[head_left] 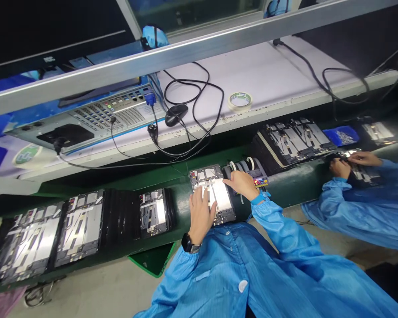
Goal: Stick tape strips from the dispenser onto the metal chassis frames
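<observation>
An opened tablet [215, 194] with bare metal plates and boards lies on the dark green belt [295, 185] in front of me. My left hand [200, 214] rests flat on its near left part, fingers stretched out. My right hand [241, 183] reaches to the tablet's right edge, beside a tape dispenser [248, 168] with small white rolls; its fingers are bent and pinched on something I cannot make out. Both arms wear blue sleeves, and a black watch [186, 243] sits on my left wrist.
Several more opened tablets [79, 225] lie along the belt to the left, others in a tray [295, 139] at the right. A co-worker's hands [346, 163] in blue sleeves work at the far right. On the shelf above lie a mouse [175, 114], cables, a tape roll [239, 100] and a computer case [86, 121].
</observation>
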A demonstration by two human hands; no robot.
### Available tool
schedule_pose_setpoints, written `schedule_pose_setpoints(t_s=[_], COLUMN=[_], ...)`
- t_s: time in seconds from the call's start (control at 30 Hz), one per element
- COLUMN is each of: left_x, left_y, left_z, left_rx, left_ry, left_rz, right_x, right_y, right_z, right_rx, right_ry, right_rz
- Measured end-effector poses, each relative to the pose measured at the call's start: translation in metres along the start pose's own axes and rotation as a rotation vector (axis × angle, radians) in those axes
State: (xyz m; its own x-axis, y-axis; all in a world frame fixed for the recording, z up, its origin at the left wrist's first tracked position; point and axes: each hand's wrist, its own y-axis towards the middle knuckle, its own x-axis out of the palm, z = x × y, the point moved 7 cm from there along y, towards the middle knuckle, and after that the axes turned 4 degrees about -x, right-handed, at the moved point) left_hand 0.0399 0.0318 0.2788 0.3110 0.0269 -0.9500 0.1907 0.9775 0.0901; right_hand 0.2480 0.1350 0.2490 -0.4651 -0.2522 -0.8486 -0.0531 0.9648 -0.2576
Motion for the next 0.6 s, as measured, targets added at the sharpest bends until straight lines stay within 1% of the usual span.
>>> schedule_pose_setpoints(t_s=[0.03,0.1,0.13,0.2,0.23,0.27,0.3,0.37,0.47,0.6], left_x=[-0.001,-0.001,-0.001,0.0,0.0,0.0,0.0,-0.001,-0.002,-0.002], left_y=[0.001,0.003,0.004,0.004,0.005,0.005,0.006,0.009,0.013,0.014], left_z=[-0.004,-0.01,-0.011,-0.013,-0.013,-0.013,-0.013,-0.014,-0.016,-0.018], left_rx=[-0.027,-0.063,-0.075,-0.091,-0.095,-0.096,-0.093,-0.084,-0.068,-0.057], left_ry=[0.006,0.023,0.03,0.038,0.039,0.039,0.039,0.039,0.043,0.064], left_rz=[0.017,0.03,0.03,0.02,0.014,0.008,0.003,-0.006,-0.019,-0.025], right_x=[0.004,0.018,0.027,0.053,0.067,0.08,0.09,0.104,0.118,0.128], right_y=[-0.009,-0.03,-0.044,-0.077,-0.092,-0.103,-0.109,-0.109,-0.092,-0.071], right_z=[0.022,0.078,0.111,0.177,0.202,0.22,0.232,0.243,0.242,0.237], right_rx=[0.022,0.145,0.259,0.592,0.736,0.838,0.9,0.926,0.905,0.861], right_ry=[0.1,0.377,0.539,0.842,0.943,1.006,1.046,1.087,1.17,1.226], right_rz=[0.059,0.191,0.272,0.461,0.53,0.574,0.593,0.587,0.559,0.523])
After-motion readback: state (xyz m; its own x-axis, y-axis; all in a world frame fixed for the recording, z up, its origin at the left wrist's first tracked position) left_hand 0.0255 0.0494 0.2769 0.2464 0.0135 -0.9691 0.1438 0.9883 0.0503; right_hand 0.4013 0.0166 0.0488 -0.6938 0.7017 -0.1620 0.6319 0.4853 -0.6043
